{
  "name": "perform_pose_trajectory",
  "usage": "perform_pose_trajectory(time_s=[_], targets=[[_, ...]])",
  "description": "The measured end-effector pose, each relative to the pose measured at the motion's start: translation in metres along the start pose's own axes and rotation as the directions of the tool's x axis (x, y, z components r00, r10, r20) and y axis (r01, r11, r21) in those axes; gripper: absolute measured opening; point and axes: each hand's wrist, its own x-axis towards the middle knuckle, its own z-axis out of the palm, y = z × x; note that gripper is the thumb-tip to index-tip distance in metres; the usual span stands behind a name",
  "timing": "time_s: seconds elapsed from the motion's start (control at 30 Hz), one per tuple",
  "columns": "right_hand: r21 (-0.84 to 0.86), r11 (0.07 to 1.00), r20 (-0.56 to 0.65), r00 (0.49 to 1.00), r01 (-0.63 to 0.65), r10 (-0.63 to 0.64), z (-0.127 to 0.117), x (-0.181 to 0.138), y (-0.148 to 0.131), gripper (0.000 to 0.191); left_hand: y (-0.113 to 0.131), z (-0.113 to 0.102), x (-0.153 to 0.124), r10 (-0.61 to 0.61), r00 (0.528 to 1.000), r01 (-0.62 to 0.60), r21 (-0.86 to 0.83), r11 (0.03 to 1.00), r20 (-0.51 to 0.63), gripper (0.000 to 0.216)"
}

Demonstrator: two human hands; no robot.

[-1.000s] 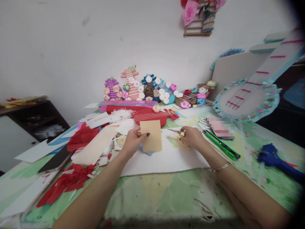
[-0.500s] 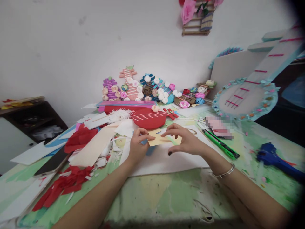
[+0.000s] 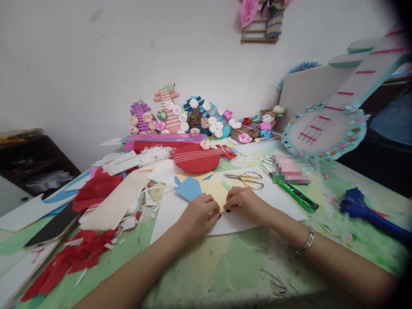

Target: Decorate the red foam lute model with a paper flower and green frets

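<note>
A piece of pale yellow paper [image 3: 215,189] lies low over a white sheet [image 3: 273,210], between my two hands. My left hand [image 3: 202,212] is closed at the paper's near left edge, with fingertips pinched together. Opposite it, my right hand [image 3: 246,204] pinches the paper's near right edge, fingers bent inward. A blue paper piece [image 3: 188,189] rests just beyond my left hand. Near my right fingers is a small light green strip [image 3: 226,185]. Gold-handled scissors [image 3: 246,177] lie behind my right hand. My fingers partly cover the yellow paper's near edge.
A red paper lute [image 3: 201,158] lies behind the white sheet. To the right are a green utility knife [image 3: 298,195] and a blue glue gun [image 3: 357,204]. Red scraps [image 3: 93,244] and cream paper [image 3: 116,199] cover the left side. Flower-decorated instruments [image 3: 170,113] line the wall.
Both hands have come down and nearer to me with the yellow paper. My right hand's spread fingers have closed on it. The scissors and blue paper now show more fully.
</note>
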Motion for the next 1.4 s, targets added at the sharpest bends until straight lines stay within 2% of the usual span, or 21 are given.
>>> perform_pose_trajectory(time_s=[0.1,0.23,0.3,0.43,0.53,0.6,0.67,0.73,0.8,0.83,0.9,0.97,1.03,1.1,1.17,1.23,1.33,1.4], targets=[[0.03,0.999,-0.058,0.998,-0.013,0.015,0.006,-0.005,0.001,0.023,-0.001,0.004,-0.002,-0.01,1.0,0.01,-0.016,1.0,0.01,0.015],[0.13,0.974,-0.036,0.98,-0.188,0.194,0.008,-0.005,0.002,0.018,-0.004,0.003,0.001,-0.066,0.997,0.067,-0.024,0.997,0.026,0.011],[0.146,0.962,-0.028,0.971,-0.23,0.236,0.009,-0.003,0.002,0.018,-0.005,0.002,0.002,-0.078,0.996,0.078,0.006,0.997,0.044,0.013],[0.098,0.978,-0.042,0.981,-0.186,0.191,0.014,-0.002,0.005,0.02,-0.007,0.004,0.003,-0.034,0.999,0.031,0.07,0.997,0.042,0.015],[0.069,0.986,-0.112,0.981,-0.151,0.158,0.014,-0.002,0.004,0.02,-0.007,0.005,0.002,0.014,1.0,-0.014,0.121,0.993,-0.002,0.013],[0.074,0.986,-0.23,0.96,-0.147,0.16,0.01,-0.002,0.001,0.017,-0.005,0.003,0.002,0.083,0.991,-0.066,0.164,0.984,-0.101,0.009],[0.152,0.97,-0.394,0.888,-0.191,0.236,0.004,-0.001,-0.001,0.012,-0.003,-0.001,0.003,0.121,0.951,-0.067,0.19,0.98,-0.285,0.029],[0.372,0.902,-0.478,0.788,-0.218,0.388,-0.003,0.0,-0.002,0.006,-0.001,-0.004,0.006,0.039,0.876,0.026,0.127,0.992,-0.481,0.052],[0.648,0.741,-0.406,0.742,-0.177,0.533,-0.007,0.0,-0.001,0.01,0.0,-0.006,0.008,-0.163,0.8,0.147,-0.074,0.986,-0.577,0.065],[0.758,0.635,-0.336,0.744,-0.15,0.577,-0.007,0.0,-0.001,0.013,-0.001,-0.006,0.009,-0.284,0.776,0.187,-0.224,0.956,-0.564,0.066],[0.883,0.455,-0.216,0.758,-0.117,0.615,-0.007,0.0,-0.002,0.019,-0.003,-0.006,0.011,-0.497,0.762,0.231,-0.543,0.807,-0.415,0.061],[0.926,0.358,-0.143,0.767,-0.12,0.626,-0.005,0.0,-0.005,0.023,-0.007,-0.006,0.012,-0.609,0.774,0.281,-0.769,0.575,-0.172,0.05],[0.936,0.325,-0.101,0.784,-0.134,0.613,-0.005,0.0,-0.008,0.023,-0.012,-0.007,0.012,-0.635,0.772,0.341,-0.853,0.396,0.014,0.041],[0.931,0.341,-0.1,0.804,-0.133,0.586,-0.006,-0.002,-0.01,0.021,-0.018,-0.01,0.013,-0.641,0.763,0.373,-0.867,0.329,0.084,0.036],[0.903,0.414,-0.138,0.835,-0.115,0.532,-0.009,-0.004,-0.009,0.025,-0.024,-0.013,0.013,-0.646,0.759,0.379,-0.859,0.343,0.077,0.036],[0.808,0.578,-0.201,0.87,-0.112,0.45,-0.012,-0.006,-0.007,0.025,-0.028,-0.016,0.013,-0.645,0.761,0.393,-0.838,0.379,0.065,0.036],[0.511,0.852,-0.298,0.908,-0.109,0.295,-0.013,-0.007,-0.003,0.013,-0.033,-0.018,0.013,-0.645,0.763,0.436,-0.769,0.468,0.041,0.037],[0.33,0.941,-0.355,0.913,-0.079,0.201,-0.011,-0.008,0.0,0.011,-0.038,-0.017,0.013,-0.671,0.739,0.464,-0.676,0.573,-0.062,0.04]])
